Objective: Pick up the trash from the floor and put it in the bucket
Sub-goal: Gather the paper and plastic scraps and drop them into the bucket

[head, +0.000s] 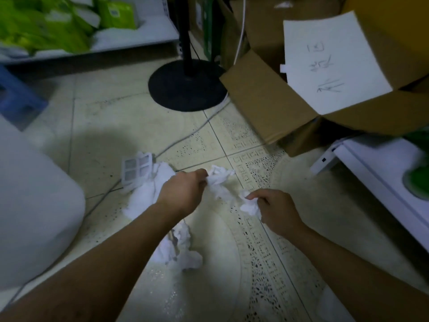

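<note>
Crumpled white tissue lies scattered on the tiled floor. My left hand [183, 190] is closed on a long crumpled tissue [219, 182] near the middle of the view. My right hand [275, 209] grips a smaller white tissue wad [250, 206] just to the right. Another large white wad [145, 194] lies behind my left wrist, and one more tissue clump [183, 252] rests on the floor under my left forearm. A white gridded plastic piece [137, 167] lies beside the left wad. A large white rounded container [34, 205] stands at the left edge.
A black round stand base [185, 87] sits ahead, with a grey cable [185, 138] running across the floor. An open cardboard box [278, 101] with a white paper sheet [332, 63] is at the right. A white shelf [376, 173] is at the right edge, and a shelf of green packets [58, 26] at the top left.
</note>
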Tool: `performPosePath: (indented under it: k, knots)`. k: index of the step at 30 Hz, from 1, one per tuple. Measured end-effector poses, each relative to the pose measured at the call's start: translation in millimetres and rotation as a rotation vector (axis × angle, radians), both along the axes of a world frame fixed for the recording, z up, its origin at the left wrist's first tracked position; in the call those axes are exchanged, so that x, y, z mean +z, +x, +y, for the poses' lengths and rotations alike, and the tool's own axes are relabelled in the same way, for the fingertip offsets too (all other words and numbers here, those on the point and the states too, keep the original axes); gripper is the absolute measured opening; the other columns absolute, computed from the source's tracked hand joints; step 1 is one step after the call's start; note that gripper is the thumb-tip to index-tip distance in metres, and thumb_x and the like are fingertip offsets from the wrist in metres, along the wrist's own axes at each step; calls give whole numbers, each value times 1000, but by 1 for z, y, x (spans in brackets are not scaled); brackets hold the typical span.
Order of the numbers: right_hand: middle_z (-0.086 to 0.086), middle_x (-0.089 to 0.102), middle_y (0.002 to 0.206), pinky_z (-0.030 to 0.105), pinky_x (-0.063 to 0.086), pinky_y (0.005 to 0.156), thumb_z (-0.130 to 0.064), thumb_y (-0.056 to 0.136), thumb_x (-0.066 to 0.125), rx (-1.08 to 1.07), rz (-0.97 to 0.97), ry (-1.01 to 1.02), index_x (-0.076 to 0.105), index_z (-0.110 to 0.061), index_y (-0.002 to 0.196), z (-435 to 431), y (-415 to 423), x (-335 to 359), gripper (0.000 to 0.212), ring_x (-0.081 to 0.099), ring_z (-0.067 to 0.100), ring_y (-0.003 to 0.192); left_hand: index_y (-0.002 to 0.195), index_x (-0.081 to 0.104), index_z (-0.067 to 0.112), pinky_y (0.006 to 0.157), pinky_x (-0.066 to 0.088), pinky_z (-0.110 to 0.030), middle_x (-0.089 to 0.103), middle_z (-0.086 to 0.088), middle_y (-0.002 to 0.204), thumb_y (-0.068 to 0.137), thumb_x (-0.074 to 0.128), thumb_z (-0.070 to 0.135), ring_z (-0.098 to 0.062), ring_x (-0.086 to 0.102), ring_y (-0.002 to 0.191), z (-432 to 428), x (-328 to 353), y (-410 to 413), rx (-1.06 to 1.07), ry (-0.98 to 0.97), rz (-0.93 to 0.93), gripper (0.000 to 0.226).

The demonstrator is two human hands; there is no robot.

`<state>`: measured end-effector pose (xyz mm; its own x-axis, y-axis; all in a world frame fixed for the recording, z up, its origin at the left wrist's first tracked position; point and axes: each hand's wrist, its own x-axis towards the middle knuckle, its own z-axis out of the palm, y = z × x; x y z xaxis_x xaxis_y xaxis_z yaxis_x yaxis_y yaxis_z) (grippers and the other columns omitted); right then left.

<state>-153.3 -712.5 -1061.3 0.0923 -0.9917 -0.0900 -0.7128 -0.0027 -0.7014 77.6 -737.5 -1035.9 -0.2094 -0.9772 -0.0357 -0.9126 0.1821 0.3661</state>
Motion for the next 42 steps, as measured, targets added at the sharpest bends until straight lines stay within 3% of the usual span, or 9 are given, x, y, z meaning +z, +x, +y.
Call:
performPosePath:
  k: [8, 13, 16, 22, 27, 32, 35, 37, 42]
  knots:
    - [-5, 70, 72, 25, 52, 55, -44, 83, 61, 91, -193, 0, 69, -25, 80, -49, 71, 121, 21, 64, 6, 60, 97, 66, 23, 68, 55, -37, 70, -6, 85, 92, 37, 18, -23, 62, 73, -16, 118, 79, 210, -214, 94, 30]
    - [-5, 66, 98, 33, 60, 60, -17, 89, 59, 284, -135, -133, 66, -30, 96, -71, 133, 204, 16, 68, 15, 68, 96, 62, 28, 70, 51, -34, 68, -5, 88, 78, 51, 48, -26, 60, 82, -10, 194, 118, 317, -354, 82, 30]
    - [-3, 60, 107, 42, 61, 64, -13, 86, 60, 301, -143, -203, 57, -25, 110, -75, 176, 244, 28, 69, 22, 70, 96, 63, 28, 73, 52, -38, 70, -7, 92, 80, 60, 26, -30, 62, 87, 0, 225, 154, 314, -409, 55, 16]
    - [16, 69, 80, 51, 60, 65, -4, 77, 68, 293, -337, -254, 58, -13, 75, -59, 279, 285, 13, 69, 30, 66, 114, 50, 26, 72, 45, -32, 65, -13, 103, 83, 59, 13, -33, 59, 94, 42, 261, 245, 450, -512, 81, 35]
    - [10, 68, 79, 46, 59, 73, 3, 77, 67, 326, -603, -167, 66, -12, 74, -25, 361, 282, 16, 63, 21, 68, 90, 69, 21, 67, 44, -29, 71, -11, 92, 77, 50, 5, -34, 62, 88, 89, 276, 325, 609, -521, 6, 28]
    - [-8, 70, 97, 24, 48, 77, -17, 78, 68, 583, -286, -279, 72, -26, 96, 0, 407, 263, 21, 62, 12, 91, 109, 68, 27, 78, 43, -26, 68, -9, 114, 83, 54, 14, -22, 60, 88, 116, 250, 366, 708, -311, -44, 32]
    - [-4, 41, 149, 44, 20, 116, -38, 79, 66, 738, 136, -322, 54, -40, 128, 2, 416, 245, 50, 33, 17, 139, 139, 42, 35, 111, 26, -38, 37, -4, 152, 86, 62, 36, -25, 37, 136, 123, 234, 372, 593, -67, -158, 56]
    - [-1, 25, 157, 55, 3, 117, -47, 78, 64, 689, 224, -368, 43, -45, 135, -5, 412, 242, 60, 16, 20, 146, 143, 33, 36, 115, 18, -45, 26, 1, 157, 84, 62, 46, -26, 19, 145, 123, 231, 367, 531, -82, -172, 66]
    - [-1, 25, 157, 53, 11, 117, -52, 75, 67, 566, 159, -438, 31, -44, 142, -31, 367, 244, 76, 20, 21, 145, 139, 43, 28, 109, 29, -35, 46, 1, 145, 83, 63, 46, -19, 33, 138, 97, 227, 304, 280, -325, -101, 62]
